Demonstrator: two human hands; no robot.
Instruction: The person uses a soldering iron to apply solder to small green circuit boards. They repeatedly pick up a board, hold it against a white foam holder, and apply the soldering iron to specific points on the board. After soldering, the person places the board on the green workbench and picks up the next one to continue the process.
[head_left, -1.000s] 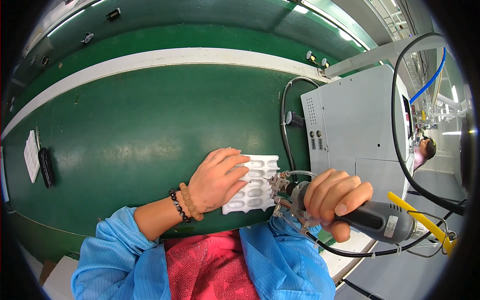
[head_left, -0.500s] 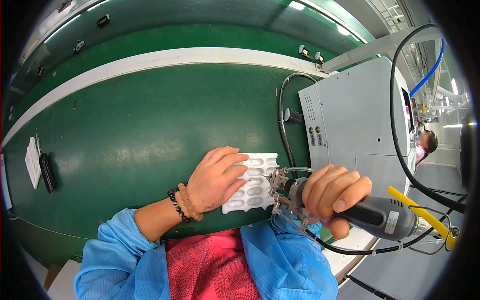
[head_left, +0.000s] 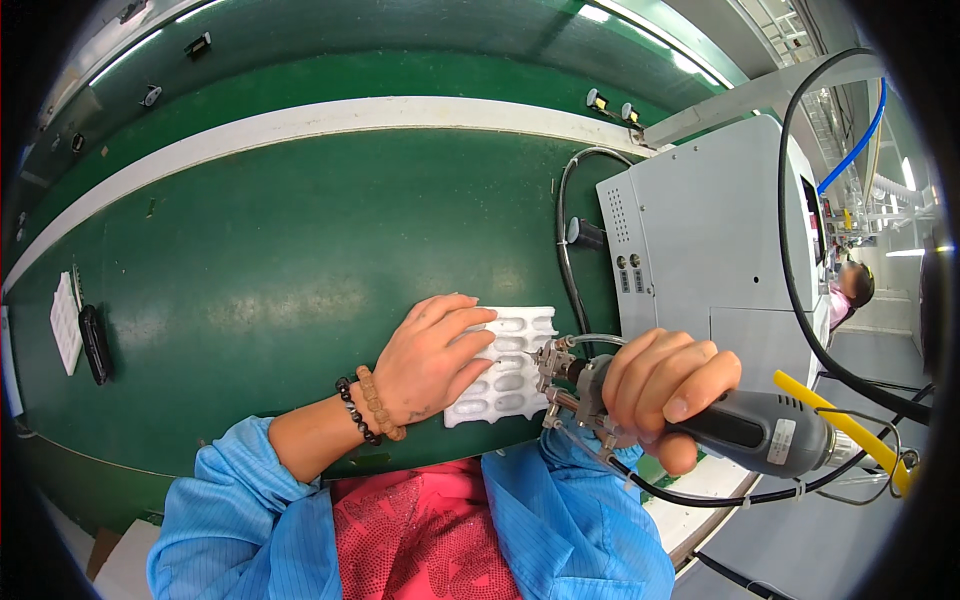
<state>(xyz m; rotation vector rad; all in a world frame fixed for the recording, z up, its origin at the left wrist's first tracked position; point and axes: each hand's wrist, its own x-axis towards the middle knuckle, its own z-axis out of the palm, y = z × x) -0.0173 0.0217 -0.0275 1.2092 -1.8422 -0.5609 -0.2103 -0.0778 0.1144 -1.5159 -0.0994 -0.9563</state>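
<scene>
Setting: green conveyor belt (head_left: 280, 250) w/ white stripe along far edge, factory floor beyond; serves as the table here.
Left hand (head_left: 430, 360): flat, fingers spread, pressing down on left part of white tray; closed on nothing. Bead bracelets (head_left: 368, 405) at wrist.
Right hand (head_left: 665, 385): wrapped tight round grey power screwdriver (head_left: 740, 430), tip end w/ metal fittings & thin tubes pointing left at tray's right edge.
Tray: white blister tray (head_left: 510, 370), rows of oval pockets, lying flat on belt near front edge, betw. both hands.
Handling (judgement): tray looks thin moulded plastic – light, bendy, prob. slides on smooth belt; hold by flat palm on top or by rim, not pockets. Screwdriver looks heavy-ish, rigid; grip round barrel, cables drag at rear.
Further out: grey machine cabinet (head_left: 700, 250) at right, black cables (head_left: 570, 260), yellow tube (head_left: 840, 420). Far left: black oblong item (head_left: 95, 345) beside small white tray (head_left: 65, 322).
</scene>
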